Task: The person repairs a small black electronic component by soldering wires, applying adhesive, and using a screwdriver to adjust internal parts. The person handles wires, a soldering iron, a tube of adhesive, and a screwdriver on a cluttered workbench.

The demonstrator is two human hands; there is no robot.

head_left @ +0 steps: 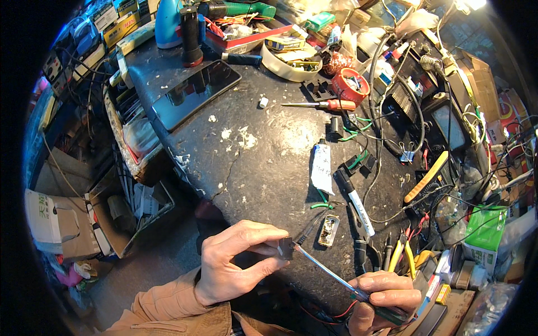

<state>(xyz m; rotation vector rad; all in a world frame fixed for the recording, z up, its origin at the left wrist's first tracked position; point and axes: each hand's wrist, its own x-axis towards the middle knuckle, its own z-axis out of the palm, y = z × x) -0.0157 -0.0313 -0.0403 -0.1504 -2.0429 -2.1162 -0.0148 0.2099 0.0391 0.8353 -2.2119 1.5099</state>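
Between the thumb and fingertips of my left hand is a small black block-shaped part. My right hand grips the dark handle of a screwdriver, whose long, thin metal shaft points up and left. Its tip meets or nearly meets the right side of the black part; contact is hard to tell. Just beyond, a small open metal-rimmed case lies on the dark worktop. Near it are a white-and-blue tube, a black-and-white marker and pliers.
A phone lies at the far left of the worktop. A red-handled screwdriver, a red round tub and a cream dish sit farther back. Tangled cables and yellow-handled pliers crowd the right. An open box stands below left.
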